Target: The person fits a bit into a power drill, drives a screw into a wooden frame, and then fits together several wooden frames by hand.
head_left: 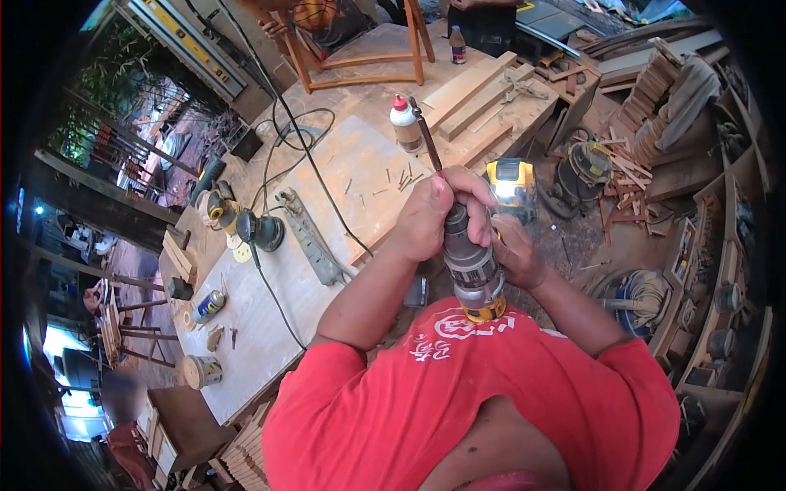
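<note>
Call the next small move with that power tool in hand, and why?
Probably keep the left hand steady on the tool body and turn the wrench at its upper end. The right hand grips the tool's far side, the tool is held upright against the chest, off the workbench, and the wrench sticks up from it. Tightening or loosening cannot be told.
</note>
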A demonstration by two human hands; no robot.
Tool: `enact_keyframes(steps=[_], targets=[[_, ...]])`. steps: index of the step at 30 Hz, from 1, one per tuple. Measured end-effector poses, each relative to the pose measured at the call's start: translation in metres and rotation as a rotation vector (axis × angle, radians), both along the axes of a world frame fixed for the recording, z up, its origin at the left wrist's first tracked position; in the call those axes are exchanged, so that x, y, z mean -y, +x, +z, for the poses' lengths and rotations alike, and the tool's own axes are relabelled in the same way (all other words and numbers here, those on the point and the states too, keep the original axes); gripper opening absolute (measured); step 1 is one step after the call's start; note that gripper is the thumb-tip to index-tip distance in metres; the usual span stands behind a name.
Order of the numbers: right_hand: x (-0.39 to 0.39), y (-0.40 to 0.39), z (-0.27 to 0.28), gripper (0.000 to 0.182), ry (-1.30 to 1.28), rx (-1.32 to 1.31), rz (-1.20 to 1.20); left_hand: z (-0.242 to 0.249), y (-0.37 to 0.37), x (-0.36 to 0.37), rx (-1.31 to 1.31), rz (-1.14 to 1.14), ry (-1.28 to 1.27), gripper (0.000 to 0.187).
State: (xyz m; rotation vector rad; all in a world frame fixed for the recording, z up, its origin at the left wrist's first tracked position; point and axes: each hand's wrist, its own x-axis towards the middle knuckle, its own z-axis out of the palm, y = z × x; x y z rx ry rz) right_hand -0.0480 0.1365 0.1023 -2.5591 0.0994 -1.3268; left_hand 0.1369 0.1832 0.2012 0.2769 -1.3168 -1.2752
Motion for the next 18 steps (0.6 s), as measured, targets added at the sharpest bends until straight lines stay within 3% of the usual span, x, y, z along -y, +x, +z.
enact_keyframes(steps=[5,7,11,13,18], targets=[[0.006,-0.005,-0.005,0.066,-0.061,-0.068,-0.01,0.012,0.0,-0.002,-0.001,0.018,-0.063,0.057],[0.001,-0.003,0.004,0.056,0.085,-0.061,-0.035,0.014,-0.005,-0.003,-0.001,0.017,-0.033,0.057],[0.0,-0.003,0.018,0.046,0.061,-0.07,-0.009,0.02,-0.009,-0.006,0.063,0.041,-0.016,0.056],[0.0,-0.002,0.02,0.039,0.047,-0.04,-0.028,0.017,-0.007,-0.004,-0.056,-0.02,0.009,0.055],[-0.001,-0.001,0.018,0.038,0.071,-0.053,0.008,0.012,-0.006,-0.003,-0.093,-0.03,0.014,0.053]])
